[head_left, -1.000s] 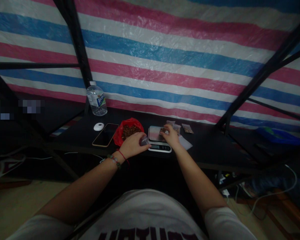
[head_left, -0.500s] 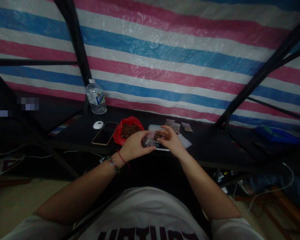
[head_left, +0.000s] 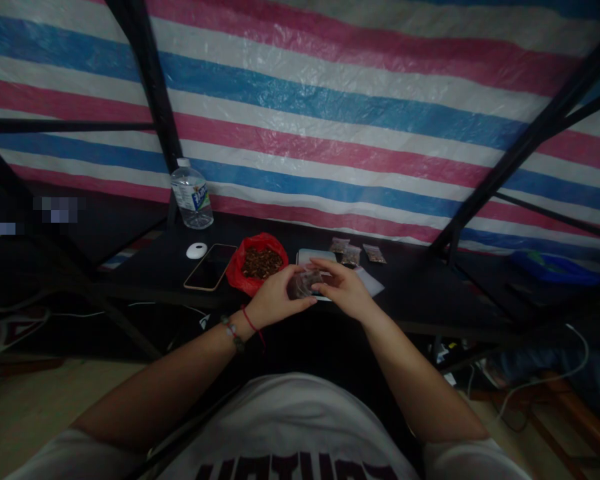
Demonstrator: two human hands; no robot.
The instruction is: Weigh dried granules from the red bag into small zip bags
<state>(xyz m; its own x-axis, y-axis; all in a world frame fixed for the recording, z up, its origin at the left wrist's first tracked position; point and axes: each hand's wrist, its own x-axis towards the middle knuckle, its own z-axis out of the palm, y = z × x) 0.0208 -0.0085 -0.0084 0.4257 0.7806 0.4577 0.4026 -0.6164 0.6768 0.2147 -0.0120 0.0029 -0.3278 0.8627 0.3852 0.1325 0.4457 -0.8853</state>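
Observation:
My left hand [head_left: 277, 293] is curved around a small clear plastic bag [head_left: 300, 285], thumb toward me. From the right, my right hand [head_left: 344, 287] meets it, its fingers closed around a small see-through dish [head_left: 316, 276]. The dish is against the bag's mouth, partly hidden by my fingers; whether brown bits are passing between them I cannot make out. Under and behind the hands lies a flat pale scale [head_left: 310, 255], mostly covered. Left of it stands an open red plastic bag [head_left: 240, 270] full of brown dried bits [head_left: 263, 263].
Several small filled bags [head_left: 374, 253] lie behind my right hand, and flat clear bags [head_left: 370, 281] lie beside it. Left are a phone [head_left: 210, 267], a white round case [head_left: 197, 251] and a water bottle [head_left: 193, 193]. Metal posts [head_left: 153, 87] flank the black tabletop [head_left: 405, 287] before a striped sheet.
My right hand has moved left and tipped the dish with brown bits over to the clear bag. My left hand has shifted slightly right; the two hands now meet.

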